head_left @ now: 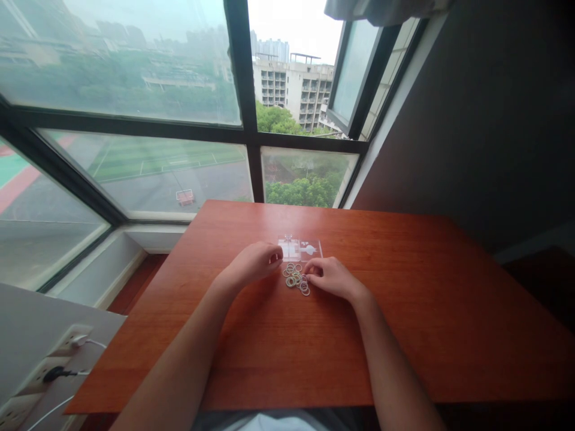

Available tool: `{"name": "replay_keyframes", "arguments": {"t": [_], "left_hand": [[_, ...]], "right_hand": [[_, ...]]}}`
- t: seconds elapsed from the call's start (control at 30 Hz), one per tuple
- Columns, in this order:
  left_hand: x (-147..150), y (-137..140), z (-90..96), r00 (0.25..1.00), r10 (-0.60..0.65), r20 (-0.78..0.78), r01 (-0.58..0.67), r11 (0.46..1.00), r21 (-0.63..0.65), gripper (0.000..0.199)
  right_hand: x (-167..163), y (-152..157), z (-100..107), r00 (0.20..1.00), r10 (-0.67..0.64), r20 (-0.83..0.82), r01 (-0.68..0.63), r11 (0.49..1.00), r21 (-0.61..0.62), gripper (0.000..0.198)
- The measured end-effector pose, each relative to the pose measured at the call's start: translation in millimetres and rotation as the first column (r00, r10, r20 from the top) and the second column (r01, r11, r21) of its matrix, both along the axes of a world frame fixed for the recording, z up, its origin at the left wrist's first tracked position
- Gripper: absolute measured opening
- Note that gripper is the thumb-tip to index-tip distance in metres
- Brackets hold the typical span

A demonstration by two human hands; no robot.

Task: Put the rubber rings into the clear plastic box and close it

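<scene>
A small clear plastic box [311, 250] lies opened flat on the table, with white print on its right half. Just in front of it is a loose pile of thin pale green and white rings [294, 279], which look like hair ties. My left hand [255, 262] is at the left edge of the box, its fingers curled and their tips against that edge. From the right, my right hand [332, 277] reaches the pile, thumb and fingers pinched together at a pale ring on its right side. The fingers partly cover what they grip.
The reddish-brown wooden table [269, 359] stands against a large window with dark frames [254, 139]. One window pane [357, 72] is swung open at the upper right. Sockets with a black plug [54, 374] and cables are on the low wall at left.
</scene>
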State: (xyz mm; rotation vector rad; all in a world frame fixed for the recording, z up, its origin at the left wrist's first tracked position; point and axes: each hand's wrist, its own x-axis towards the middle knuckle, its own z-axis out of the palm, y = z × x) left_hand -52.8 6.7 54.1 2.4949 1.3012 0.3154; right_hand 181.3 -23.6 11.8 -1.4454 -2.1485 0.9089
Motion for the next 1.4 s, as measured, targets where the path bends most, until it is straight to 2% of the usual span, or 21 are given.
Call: {"name": "replay_keyframes", "arguments": {"t": [0.33, 0.6, 0.77, 0.9, 1.1, 1.17, 1.23, 1.33, 1.4], "left_hand": [[12, -5, -7.0, 0.996, -0.073, -0.055, 0.071, 0.997, -0.036, 0.018], [14, -7, -2.1, 0.999, -0.031, -0.043, 0.029, 0.999, -0.04, 0.017], [14, -8, -0.6, 1.0, -0.025, -0.007, 0.025, 0.999, -0.035, 0.016], [13, -7, -1.9, 0.999, -0.036, -0.034, 0.034, 0.998, -0.044, 0.017], [10, -5, -5.5, 0.999, -0.044, -0.023, 0.043, 0.998, -0.035, 0.017], [10, -5, -5.1, 0.999, -0.05, 0.008, 0.05, 0.998, -0.037, 0.016], [11, -5, -4.0, 0.997, -0.05, 0.066, 0.052, 0.998, -0.043, 0.016], [14, -6, -3.1, 0.983, -0.021, 0.182, 0.031, 0.998, -0.048, 0.017], [18, -6, -4.0, 0.968, 0.007, 0.251, 0.008, 0.998, -0.06, 0.016]], "right_hand": [[-5, -1, 3, 0.999, -0.015, -0.028, 0.015, 0.999, 0.03, 0.014], [-4, -3, 4, 0.996, 0.061, -0.059, -0.066, 0.994, -0.084, 0.01], [-6, -3, 3, 0.997, 0.074, -0.037, -0.076, 0.994, -0.078, 0.01], [-6, -3, 4, 0.996, 0.075, -0.038, -0.078, 0.993, -0.083, 0.01], [-5, -3, 7, 0.993, 0.067, -0.1, -0.074, 0.995, -0.072, 0.013], [-5, -1, 6, 0.99, 0.029, -0.137, -0.036, 0.998, -0.048, 0.013], [-5, 2, 4, 0.984, -0.062, -0.17, 0.068, 0.997, 0.029, 0.014], [-6, 6, 0, 0.951, -0.216, -0.222, 0.251, 0.957, 0.148, 0.015], [-8, 7, -2, 0.933, -0.25, -0.26, 0.3, 0.938, 0.172, 0.016]]}}
